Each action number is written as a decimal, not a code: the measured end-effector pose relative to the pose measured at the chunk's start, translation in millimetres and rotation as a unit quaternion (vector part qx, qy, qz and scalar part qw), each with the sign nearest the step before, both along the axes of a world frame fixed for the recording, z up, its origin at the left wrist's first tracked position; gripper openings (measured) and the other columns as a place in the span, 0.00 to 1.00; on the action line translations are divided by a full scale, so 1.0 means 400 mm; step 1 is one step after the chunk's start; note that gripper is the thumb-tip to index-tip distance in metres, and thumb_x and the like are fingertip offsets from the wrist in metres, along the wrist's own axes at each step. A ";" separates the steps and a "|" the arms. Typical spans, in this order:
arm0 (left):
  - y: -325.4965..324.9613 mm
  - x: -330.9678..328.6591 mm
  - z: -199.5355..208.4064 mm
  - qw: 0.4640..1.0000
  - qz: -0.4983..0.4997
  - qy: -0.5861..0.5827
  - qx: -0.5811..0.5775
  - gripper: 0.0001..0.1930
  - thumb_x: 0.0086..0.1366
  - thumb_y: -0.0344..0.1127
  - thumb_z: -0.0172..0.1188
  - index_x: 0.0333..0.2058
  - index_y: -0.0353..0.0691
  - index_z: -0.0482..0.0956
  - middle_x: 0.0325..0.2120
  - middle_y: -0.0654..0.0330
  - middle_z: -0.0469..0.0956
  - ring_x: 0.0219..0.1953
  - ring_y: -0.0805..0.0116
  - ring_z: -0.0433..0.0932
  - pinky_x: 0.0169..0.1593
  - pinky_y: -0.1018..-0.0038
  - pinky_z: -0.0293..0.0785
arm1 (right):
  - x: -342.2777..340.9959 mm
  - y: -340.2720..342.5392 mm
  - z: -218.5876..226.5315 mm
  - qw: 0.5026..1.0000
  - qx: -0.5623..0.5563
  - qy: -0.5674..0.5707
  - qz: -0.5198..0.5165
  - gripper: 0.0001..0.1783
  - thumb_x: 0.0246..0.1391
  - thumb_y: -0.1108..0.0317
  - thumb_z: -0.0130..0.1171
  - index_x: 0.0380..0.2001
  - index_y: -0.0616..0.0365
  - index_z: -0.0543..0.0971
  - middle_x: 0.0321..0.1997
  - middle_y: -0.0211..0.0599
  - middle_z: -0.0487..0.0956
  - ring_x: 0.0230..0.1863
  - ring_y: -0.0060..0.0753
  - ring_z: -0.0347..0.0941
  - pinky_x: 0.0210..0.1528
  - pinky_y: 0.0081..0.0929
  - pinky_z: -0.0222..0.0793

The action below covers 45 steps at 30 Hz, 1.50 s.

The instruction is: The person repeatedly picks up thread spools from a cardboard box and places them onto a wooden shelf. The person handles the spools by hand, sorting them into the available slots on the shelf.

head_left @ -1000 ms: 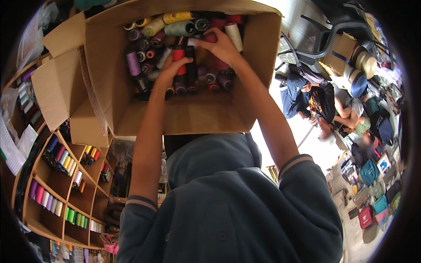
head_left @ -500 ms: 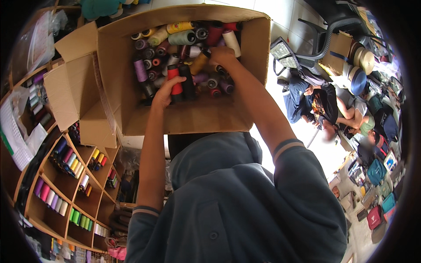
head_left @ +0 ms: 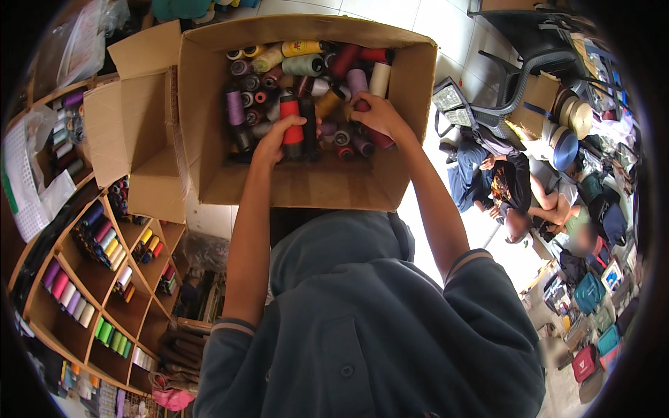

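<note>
A cardboard box (head_left: 298, 189) holds many thread spools in several colours. Inside it, my left hand (head_left: 273, 141) is wrapped round a red thread spool (head_left: 289, 111) with dark ends. A black thread spool (head_left: 308, 129) stands right against the red one, and fingertips show beside it. My right hand (head_left: 382, 115) is closed on a dark red thread spool (head_left: 380, 138) near the box's right wall, its upper part covered by my fingers. Just above that hand are a mauve spool (head_left: 357, 81) and a cream spool (head_left: 380, 79).
Left of the box stands an opened smaller carton (head_left: 150, 118). Wooden cubby shelves (head_left: 132, 317) hold rows of coloured spools at lower left. On the right are a black chair (head_left: 519, 80), ribbon rolls (head_left: 563, 148), seated people (head_left: 512, 177) and several bags (head_left: 589, 292).
My right hand has drawn back from among the spools and now grips a dark red one at the right. My left hand still holds the red spool. The view has shifted slightly.
</note>
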<state>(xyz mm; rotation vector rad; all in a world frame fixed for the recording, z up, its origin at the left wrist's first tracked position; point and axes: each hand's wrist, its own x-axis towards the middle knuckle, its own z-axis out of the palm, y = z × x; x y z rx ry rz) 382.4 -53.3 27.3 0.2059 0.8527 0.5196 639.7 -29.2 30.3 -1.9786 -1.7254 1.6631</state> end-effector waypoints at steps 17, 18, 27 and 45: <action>-0.112 -0.154 0.225 0.993 0.107 -0.027 0.045 0.27 0.54 0.40 0.56 0.53 0.35 0.67 0.36 0.45 0.78 0.39 0.57 0.79 0.43 0.65 0.78 | -0.134 0.057 0.282 0.936 -0.075 0.334 0.086 0.18 0.49 0.69 0.60 0.46 0.49 0.75 0.38 0.30 0.74 0.31 0.22 0.71 0.35 0.19 0.70; -0.127 -0.158 0.241 0.988 0.139 -0.029 0.061 0.28 0.53 0.41 0.55 0.53 0.35 0.67 0.35 0.44 0.77 0.39 0.55 0.79 0.44 0.64 0.77 | -0.148 0.059 0.303 0.929 -0.094 0.352 0.060 0.21 0.50 0.69 0.60 0.49 0.48 0.72 0.38 0.31 0.74 0.30 0.22 0.72 0.33 0.19 0.71; -0.317 -0.209 0.349 0.903 0.410 -0.045 0.120 0.32 0.51 0.48 0.54 0.53 0.34 0.65 0.32 0.45 0.73 0.36 0.51 0.75 0.45 0.57 0.74 | -0.325 0.031 0.322 0.863 -0.125 0.481 -0.090 0.11 0.59 0.67 0.52 0.36 0.51 0.60 0.46 0.53 0.77 0.17 0.32 0.73 0.17 0.26 0.73; -0.948 -0.509 0.426 0.678 0.712 -0.086 0.160 0.32 0.50 0.52 0.57 0.50 0.34 0.69 0.35 0.51 0.73 0.36 0.56 0.74 0.46 0.58 0.71 | -0.960 -0.455 0.420 0.853 -0.234 0.465 0.040 0.17 0.60 0.50 0.45 0.42 0.50 0.61 0.43 0.46 0.75 0.21 0.34 0.75 0.18 0.28 0.75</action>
